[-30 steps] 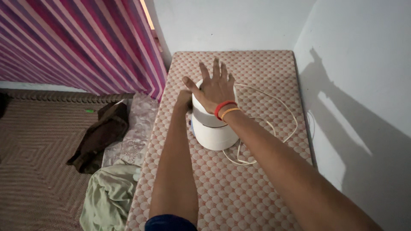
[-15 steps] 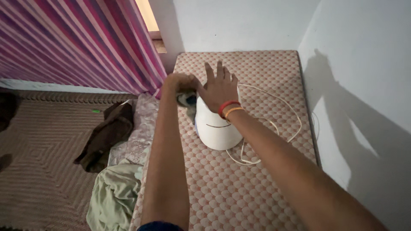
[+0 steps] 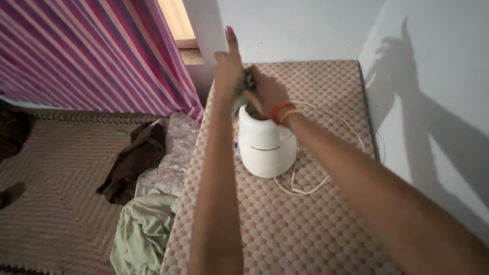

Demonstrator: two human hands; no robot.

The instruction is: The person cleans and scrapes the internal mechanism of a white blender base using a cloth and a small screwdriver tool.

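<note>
While both hands (image 3: pixel 254 89) meet above white appliance (image 3: pixel 266 145), grip state unclear, cord (image 3: pixel 310 191) beside.

No packages, signs or screens in view. Only possible label: a small blue mark low on the left side of the white appliance (image 3: pixel 267 145), near its base, mostly turned away and too small to make out. A thin dark curved line crosses the front of the same appliance, part of the body rather than a sticker. Nothing printed shows on the wall behind the appliance.
</note>
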